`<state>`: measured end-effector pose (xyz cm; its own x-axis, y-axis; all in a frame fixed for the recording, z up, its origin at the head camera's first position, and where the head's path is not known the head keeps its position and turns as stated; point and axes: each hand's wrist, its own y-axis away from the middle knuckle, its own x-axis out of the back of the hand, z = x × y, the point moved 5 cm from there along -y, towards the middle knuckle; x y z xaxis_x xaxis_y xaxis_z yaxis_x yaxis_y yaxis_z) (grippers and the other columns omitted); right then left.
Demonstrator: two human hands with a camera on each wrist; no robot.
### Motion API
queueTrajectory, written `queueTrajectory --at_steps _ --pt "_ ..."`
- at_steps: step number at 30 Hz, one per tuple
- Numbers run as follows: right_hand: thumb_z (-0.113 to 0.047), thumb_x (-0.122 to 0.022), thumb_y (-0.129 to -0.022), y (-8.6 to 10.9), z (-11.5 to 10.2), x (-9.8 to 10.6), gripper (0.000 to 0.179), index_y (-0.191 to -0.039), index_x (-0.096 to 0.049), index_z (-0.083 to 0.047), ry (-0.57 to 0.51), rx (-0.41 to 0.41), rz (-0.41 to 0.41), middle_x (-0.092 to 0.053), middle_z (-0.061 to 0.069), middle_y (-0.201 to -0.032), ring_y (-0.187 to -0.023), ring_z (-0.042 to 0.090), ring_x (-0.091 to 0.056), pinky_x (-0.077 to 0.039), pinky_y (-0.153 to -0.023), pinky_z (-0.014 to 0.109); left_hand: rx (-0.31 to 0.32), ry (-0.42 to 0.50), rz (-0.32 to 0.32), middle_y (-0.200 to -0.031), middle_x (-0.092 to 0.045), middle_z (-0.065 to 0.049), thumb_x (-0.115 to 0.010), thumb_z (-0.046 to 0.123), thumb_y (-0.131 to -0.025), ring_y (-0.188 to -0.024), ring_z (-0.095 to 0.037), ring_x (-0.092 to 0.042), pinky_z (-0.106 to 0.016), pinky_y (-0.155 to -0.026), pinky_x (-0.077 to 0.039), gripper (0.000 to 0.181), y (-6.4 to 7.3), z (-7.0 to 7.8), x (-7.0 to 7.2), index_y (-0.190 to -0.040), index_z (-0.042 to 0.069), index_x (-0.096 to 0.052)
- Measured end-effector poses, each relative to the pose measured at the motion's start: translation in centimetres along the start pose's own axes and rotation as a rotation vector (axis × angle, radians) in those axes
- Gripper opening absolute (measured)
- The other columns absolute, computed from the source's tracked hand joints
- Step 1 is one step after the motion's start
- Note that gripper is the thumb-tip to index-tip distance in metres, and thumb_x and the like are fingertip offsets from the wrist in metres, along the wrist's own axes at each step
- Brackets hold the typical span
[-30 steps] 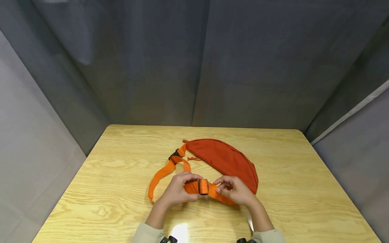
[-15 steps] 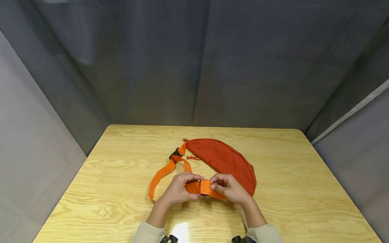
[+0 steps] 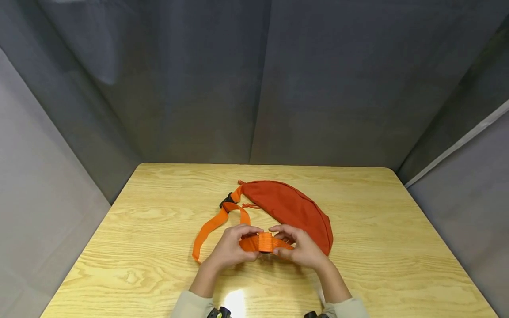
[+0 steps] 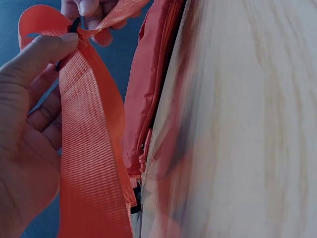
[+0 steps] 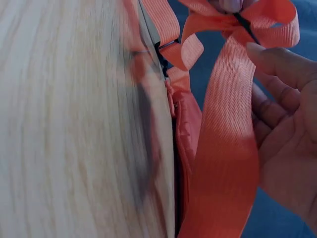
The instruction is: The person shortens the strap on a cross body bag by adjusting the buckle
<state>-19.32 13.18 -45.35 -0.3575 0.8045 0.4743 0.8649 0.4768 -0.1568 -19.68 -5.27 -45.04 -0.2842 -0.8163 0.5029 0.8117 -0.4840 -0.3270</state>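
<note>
A red waist bag (image 3: pixel 290 203) lies on the table, its orange strap (image 3: pixel 210 227) trailing round to the front. My left hand (image 3: pixel 232 247) pinches the strap at the black slider buckle (image 4: pixel 74 25), thumb on the buckle's edge. From the slider a loop of webbing (image 3: pixel 265 242) bulges up between both hands. On the other side, my right hand (image 3: pixel 300 248) holds the strap beside the slider, its thumb by the black bar in the right wrist view. The loop hides most of the slider in the head view.
A black side-release buckle (image 3: pixel 228 201) joins the strap to the bag's left end. Red zipper cords (image 3: pixel 251 206) hang by the bag. The wooden table (image 3: pixel 397 247) has grey curtains (image 3: pixel 199 88) behind and at the sides.
My right hand has moved left to the slider, pinched the webbing loop, then shifted its grip to the strap beside it. The loop stands out larger. My left hand has hardly moved.
</note>
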Motion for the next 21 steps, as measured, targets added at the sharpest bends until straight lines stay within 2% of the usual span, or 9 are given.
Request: queueTrajectory --at_steps 5,13,17,21 --pt "-0.012 -0.080 -0.073 0.1 -1.0 -0.3 0.051 -0.118 -0.057 -0.010 0.117 0.076 0.036 -0.062 -0.004 -0.097 -0.086 0.015 -0.058 -0.049 -0.071 0.033 0.000 -0.004 -0.001 -0.103 -0.063 0.006 -0.081 0.004 -0.065 -0.086 -0.011 -0.058 -0.028 -0.074 -0.049 0.050 -0.1 0.1 0.0 -0.111 0.016 -0.067" --pt "-0.015 -0.084 -0.068 -0.1 -1.4 -0.7 0.051 -0.112 -0.058 -0.010 0.107 0.126 0.070 -0.062 -0.002 -0.095 -0.081 0.022 -0.059 -0.050 -0.070 0.037 0.006 -0.008 0.002 -0.102 -0.063 0.006 -0.083 0.005 -0.064 -0.088 -0.010 -0.058 -0.028 -0.075 -0.049 0.050 0.0 0.1 0.0 -0.110 0.015 -0.067" --pt "-0.014 -0.084 -0.068 -0.1 -1.6 -0.7 0.047 -0.109 -0.059 -0.013 0.122 0.128 0.077 -0.062 -0.005 -0.093 -0.081 0.017 -0.059 -0.050 -0.072 0.035 0.002 -0.017 0.003 -0.102 -0.062 0.007 -0.083 0.007 -0.064 -0.087 -0.011 -0.057 -0.028 -0.075 -0.049 0.051 0.0 0.1 0.1 -0.111 0.016 -0.067" --pt "-0.008 -0.082 -0.067 -0.1 -1.7 -0.6 0.046 -0.107 -0.060 -0.015 0.151 0.138 0.102 -0.062 -0.008 -0.091 -0.080 0.011 -0.059 -0.049 -0.071 0.032 -0.009 -0.049 0.033 -0.098 -0.060 0.005 -0.084 0.010 -0.063 -0.084 -0.012 -0.054 -0.030 -0.074 -0.048 0.050 0.1 0.1 0.5 -0.109 0.016 -0.068"
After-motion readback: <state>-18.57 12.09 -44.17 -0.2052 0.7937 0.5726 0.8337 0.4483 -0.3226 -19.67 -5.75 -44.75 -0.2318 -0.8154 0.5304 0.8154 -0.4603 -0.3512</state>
